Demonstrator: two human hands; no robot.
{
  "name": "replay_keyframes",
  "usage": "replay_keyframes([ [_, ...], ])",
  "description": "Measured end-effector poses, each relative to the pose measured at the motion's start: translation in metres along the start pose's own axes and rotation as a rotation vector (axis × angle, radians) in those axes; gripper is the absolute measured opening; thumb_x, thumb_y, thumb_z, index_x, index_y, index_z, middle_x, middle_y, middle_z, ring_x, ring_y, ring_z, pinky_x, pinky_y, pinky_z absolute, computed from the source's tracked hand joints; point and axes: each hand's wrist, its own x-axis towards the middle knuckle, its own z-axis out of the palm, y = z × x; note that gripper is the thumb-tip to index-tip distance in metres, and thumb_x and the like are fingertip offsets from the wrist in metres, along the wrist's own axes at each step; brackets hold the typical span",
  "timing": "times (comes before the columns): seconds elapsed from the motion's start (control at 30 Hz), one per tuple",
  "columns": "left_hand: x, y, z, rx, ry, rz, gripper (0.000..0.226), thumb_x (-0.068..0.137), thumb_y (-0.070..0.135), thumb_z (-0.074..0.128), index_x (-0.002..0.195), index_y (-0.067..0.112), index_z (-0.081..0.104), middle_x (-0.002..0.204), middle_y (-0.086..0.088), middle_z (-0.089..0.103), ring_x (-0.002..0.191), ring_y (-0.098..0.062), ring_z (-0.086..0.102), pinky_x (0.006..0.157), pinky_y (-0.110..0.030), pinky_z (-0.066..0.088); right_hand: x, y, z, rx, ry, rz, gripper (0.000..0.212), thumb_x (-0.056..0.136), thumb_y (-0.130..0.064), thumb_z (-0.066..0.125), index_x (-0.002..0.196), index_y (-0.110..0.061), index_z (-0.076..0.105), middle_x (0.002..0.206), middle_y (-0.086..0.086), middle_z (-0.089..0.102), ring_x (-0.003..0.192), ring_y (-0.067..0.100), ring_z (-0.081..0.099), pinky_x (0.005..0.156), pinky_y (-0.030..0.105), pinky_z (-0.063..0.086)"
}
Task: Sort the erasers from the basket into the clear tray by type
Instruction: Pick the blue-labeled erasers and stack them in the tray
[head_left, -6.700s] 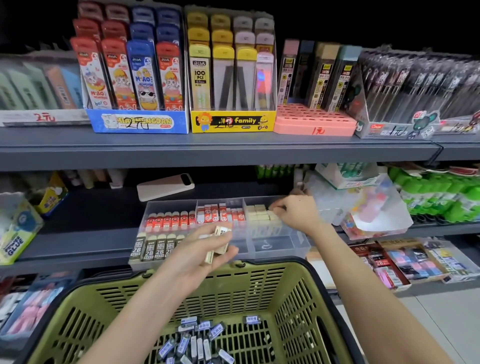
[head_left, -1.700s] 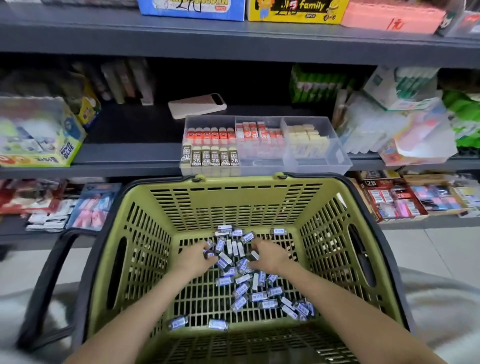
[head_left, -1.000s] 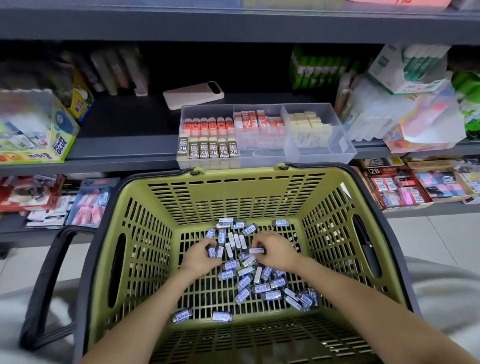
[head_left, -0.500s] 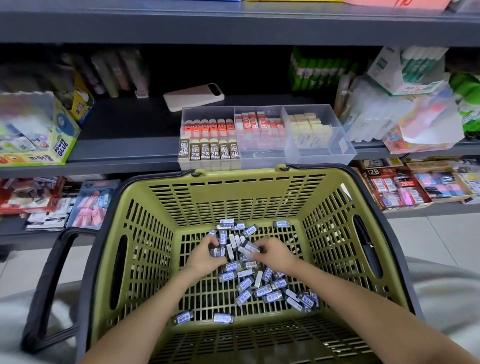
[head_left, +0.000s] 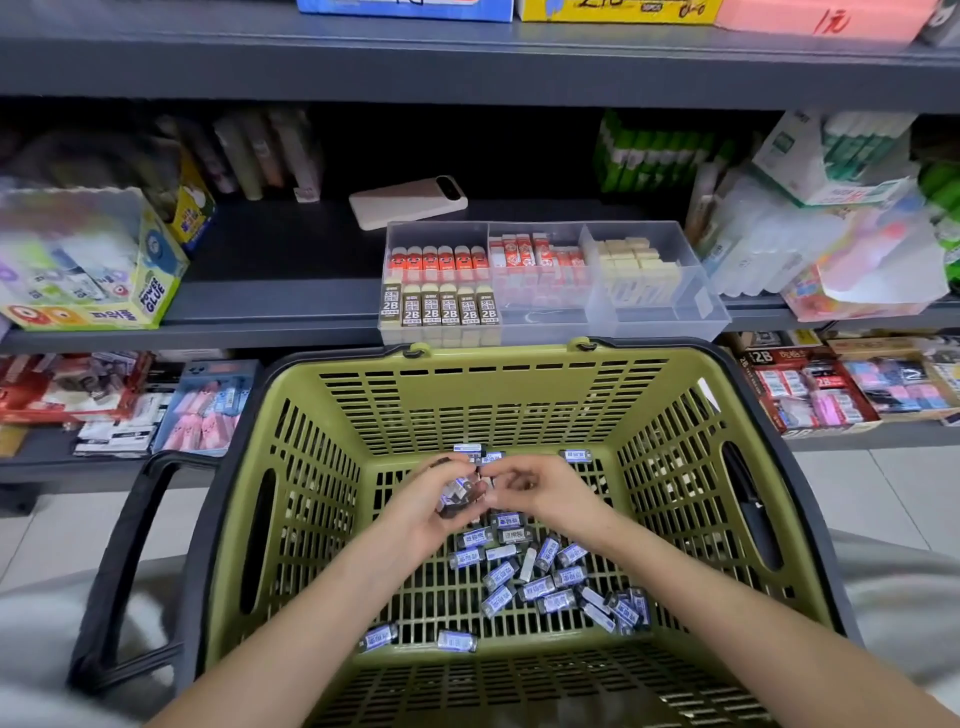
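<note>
Working low inside green basket (head_left: 322, 519). Gripping a clutch of blue-label erasers (head_left: 457, 496) in left hand (head_left: 423, 519), fingers curled round it. Pressing right hand (head_left: 543, 493) in against that clutch with fingers curled; cannot tell whether pinching 1 there, too blurred.

Note many loose erasers (head_left: 540, 577) on basket floor just under right wrist, plus 2 beside left forearm.

Aim for clear tray (head_left: 696, 306), up on shelf (head_left: 260, 312) well beyond both hands.

- Square the clutch labels-up before lifting.
- Keep thumb across the top.
- Take no more than left hand closes round.
- Lift clear of the rim.
- Pick a compartment holding none of the other types.
- Set down in rows.
</note>
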Motion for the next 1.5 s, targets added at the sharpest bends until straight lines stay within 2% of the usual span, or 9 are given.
replay_keyframes([
  [0.17, -0.016, 0.024, -0.012, 0.078, 0.007, 0.022, 0.04, 0.056, -0.01, 0.07, 0.092, 0.01, 0.068, 0.097, -0.013, 0.067, 0.085, -0.025, 0.064, 0.054, -0.026, 0.055, 0.008, 0.064, -0.006, -0.98, -0.082, -0.016, 0.051, 0.08, -0.027, 0.069, 0.128, -0.022, 0.053, 0.127, -0.003, 0.055, 0.116, 0.014, 0.046, 0.103, 0.029, 0.036],
  [0.47, -0.04, 0.047, -0.017, -0.234, -0.136, -0.006, 0.016, 0.064, 0.002, 0.072, 0.075, 0.007, 0.062, 0.072, -0.01, 0.063, 0.054, -0.018, 0.061, 0.048, -0.024, 0.053, 0.024, 0.088, 0.011, -0.956, -0.239, 0.101, 0.081, 0.072, -0.038, 0.075, 0.139, -0.012, 0.036, 0.131, 0.005, 0.044, 0.12, 0.024, 0.043, 0.098, 0.033, 0.038],
  [0.63, -0.047, 0.057, -0.018, -0.241, -0.152, 0.029, 0.013, 0.065, 0.016, 0.075, 0.059, 0.007, 0.069, 0.067, -0.005, 0.063, 0.057, -0.016, 0.062, 0.055, -0.029, 0.057, 0.02, 0.088, 0.02, -1.048, -0.22, 0.031, 0.052, 0.081, -0.019, 0.068, 0.125, -0.006, 0.045, 0.128, 0.009, 0.046, 0.109, 0.027, 0.053, 0.087, 0.033, 0.046],
  [0.77, -0.048, 0.056, -0.017, -0.031, -0.105, 0.137, 0.026, 0.057, 0.011, 0.08, 0.076, 0.01, 0.062, 0.07, -0.006, 0.064, 0.058, -0.017, 0.065, 0.055, -0.028, 0.055, 0.011, 0.069, 0.008, -0.819, -0.106, 0.065, 0.042, 0.083, -0.024, 0.068, 0.12, -0.008, 0.055, 0.116, 0.006, 0.051, 0.097, 0.021, 0.057, 0.088, 0.034, 0.05],
  [0.97, -0.051, 0.045, -0.004, 0.401, -0.045, 0.286, 0.024, 0.059, 0.025, 0.083, 0.078, 0.017, 0.072, 0.074, 0.002, 0.067, 0.058, -0.011, 0.064, 0.052, -0.022, 0.051, -0.006, -0.026, -0.003, 0.064, 0.128, 0.013, 0.022, 0.081, -0.014, 0.071, 0.098, -0.019, 0.057, 0.095, 0.004, 0.064, 0.063, 0.01, 0.064, 0.056, 0.026, 0.055],
  [1.13, -0.061, 0.041, 0.011, 0.437, -0.127, 0.311, 0.053, 0.053, 0.038, 0.078, 0.099, 0.012, 0.067, 0.073, 0.0, 0.063, 0.056, -0.01, 0.058, 0.046, -0.02, 0.046, -0.018, -0.08, 0.006, -0.081, 0.337, -0.195, 0.032, 0.072, -0.014, 0.078, 0.089, -0.032, 0.058, 0.079, -0.007, 0.067, 0.064, 0.009, 0.059, 0.064, 0.029, 0.051],
  [1.23, -0.064, 0.048, 0.014, 0.381, -0.162, 0.35, 0.051, 0.058, 0.035, 0.076, 0.099, 0.007, 0.066, 0.064, -0.001, 0.062, 0.051, -0.012, 0.056, 0.043, -0.02, 0.042, -0.022, -0.095, 0.001, 0.019, 0.276, -0.195, 0.037, 0.073, -0.002, 0.076, 0.097, -0.027, 0.063, 0.081, -0.005, 0.066, 0.066, 0.014, 0.056, 0.069, 0.035, 0.054],
  [1.4, -0.067, 0.065, 0.019, 0.365, -0.253, 0.391, 0.033, 0.059, 0.033, 0.078, 0.085, 0.013, 0.07, 0.062, 0.0, 0.06, 0.05, -0.013, 0.056, 0.04, -0.021, 0.039, -0.024, -0.108, -0.02, 0.277, 0.23, -0.222, 0.029, 0.082, 0.004, 0.064, 0.107, -0.012, 0.068, 0.085, 0.002, 0.067, 0.071, 0.009, 0.054, 0.065, 0.016, 0.046],
  [1.5, -0.068, 0.072, 0.026, 0.371, -0.31, 0.395, 0.036, 0.054, 0.037, 0.081, 0.08, 0.016, 0.069, 0.064, -0.001, 0.061, 0.052, -0.014, 0.057, 0.04, -0.022, 0.039, -0.018, -0.116, -0.032, 0.273, 0.26, -0.219, 0.023, 0.088, -0.002, 0.058, 0.108, -0.011, 0.066, 0.079, 0.002, 0.062, 0.059, 0.007, 0.049, 0.059, 0.018, 0.042],
])
